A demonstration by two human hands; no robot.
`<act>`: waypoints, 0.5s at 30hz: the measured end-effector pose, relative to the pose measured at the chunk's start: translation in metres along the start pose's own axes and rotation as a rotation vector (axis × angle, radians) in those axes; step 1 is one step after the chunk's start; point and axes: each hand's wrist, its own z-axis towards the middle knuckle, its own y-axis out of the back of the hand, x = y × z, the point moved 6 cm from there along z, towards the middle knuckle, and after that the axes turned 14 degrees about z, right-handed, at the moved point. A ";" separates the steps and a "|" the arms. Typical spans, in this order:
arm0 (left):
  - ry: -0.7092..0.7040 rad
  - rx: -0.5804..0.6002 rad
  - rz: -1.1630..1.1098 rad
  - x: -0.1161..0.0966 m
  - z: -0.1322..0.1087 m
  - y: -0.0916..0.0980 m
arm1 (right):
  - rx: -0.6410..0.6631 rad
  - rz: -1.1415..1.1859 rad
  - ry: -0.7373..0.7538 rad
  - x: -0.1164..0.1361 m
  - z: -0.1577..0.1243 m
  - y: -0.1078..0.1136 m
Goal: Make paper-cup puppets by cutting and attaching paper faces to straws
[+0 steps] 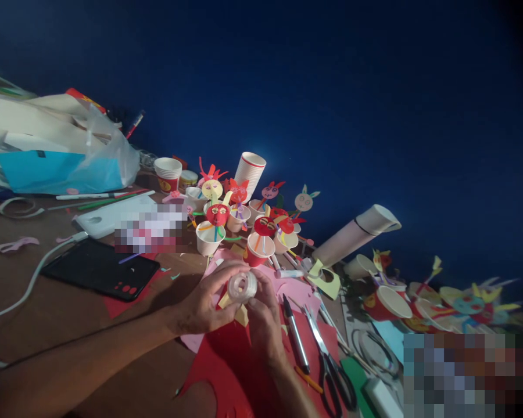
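Note:
Between both hands is a small whitish roll of tape (249, 287), its hollow core facing me. My left hand (207, 299) wraps the roll's left side with thumb and fingers. On the opposite side, my right hand (264, 316) closes its fingers around it. Below the hands lie red paper (218, 357) and pink paper (294, 288). A silver-and-black marker (295, 334) and black-handled scissors (329, 366) rest just right of my right hand. A scrap of yellowish paper (241, 315) shows under the roll.
Paper cups with cut-out faces, such as a red cup (256, 251), stand beyond my hands. Farther back is a tall cup stack (249, 174); another long stack (348, 238) leans right. At left are a black phone case (100, 267), a white cable (37, 273) and a stuffed plastic bag (91, 128).

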 end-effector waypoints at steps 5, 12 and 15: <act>-0.091 -0.018 0.072 -0.010 -0.001 -0.002 | -0.020 0.043 0.010 0.000 -0.001 -0.002; -0.022 -0.017 0.040 -0.003 -0.001 -0.002 | -0.052 -0.084 0.096 0.010 -0.001 0.002; 0.031 0.018 0.017 0.002 0.001 -0.002 | -0.089 -0.392 0.240 0.028 0.000 0.006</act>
